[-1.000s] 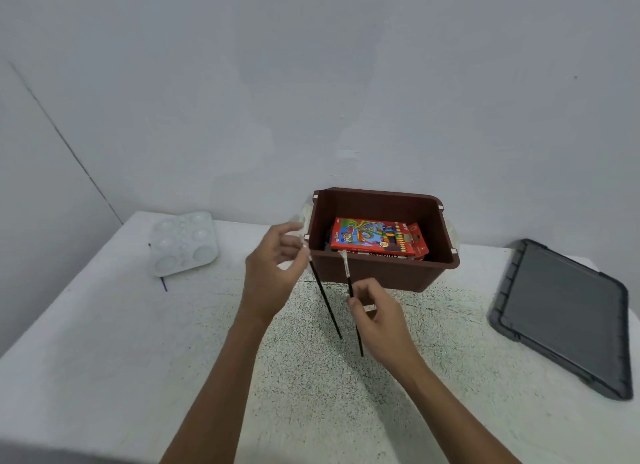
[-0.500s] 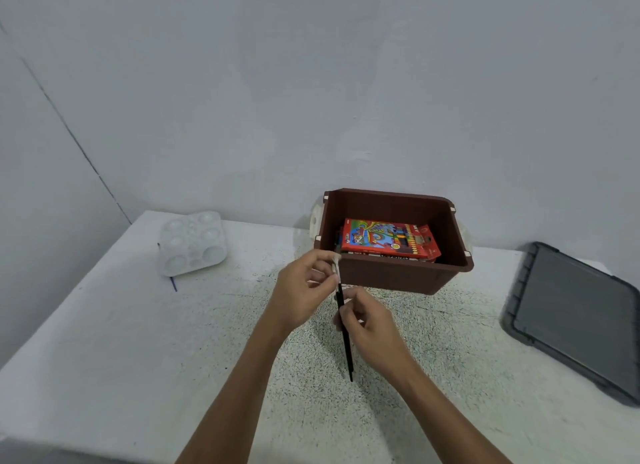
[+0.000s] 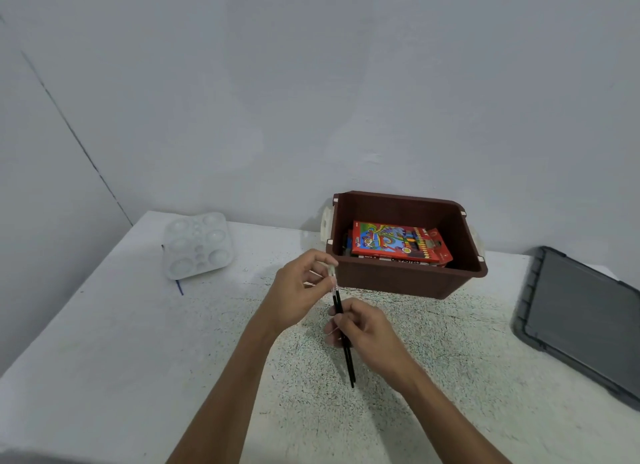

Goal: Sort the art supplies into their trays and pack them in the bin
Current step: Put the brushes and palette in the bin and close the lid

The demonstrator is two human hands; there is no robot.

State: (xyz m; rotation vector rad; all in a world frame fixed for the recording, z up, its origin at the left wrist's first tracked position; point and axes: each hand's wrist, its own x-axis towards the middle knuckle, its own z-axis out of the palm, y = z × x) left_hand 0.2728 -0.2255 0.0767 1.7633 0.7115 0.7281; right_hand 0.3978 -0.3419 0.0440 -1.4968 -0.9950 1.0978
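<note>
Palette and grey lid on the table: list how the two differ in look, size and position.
Colour: the palette is white, the lid dark grey. Surface: the palette has round wells; the lid is a plain panel with a raised rim. Size: the palette looks smaller than the lid. Position: the palette lies left of the bin, the lid right of it. Both lie on the table, outside the bin.

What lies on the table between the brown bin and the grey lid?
Nothing: the head view shows only bare table between the brown bin and the grey lid.
</note>
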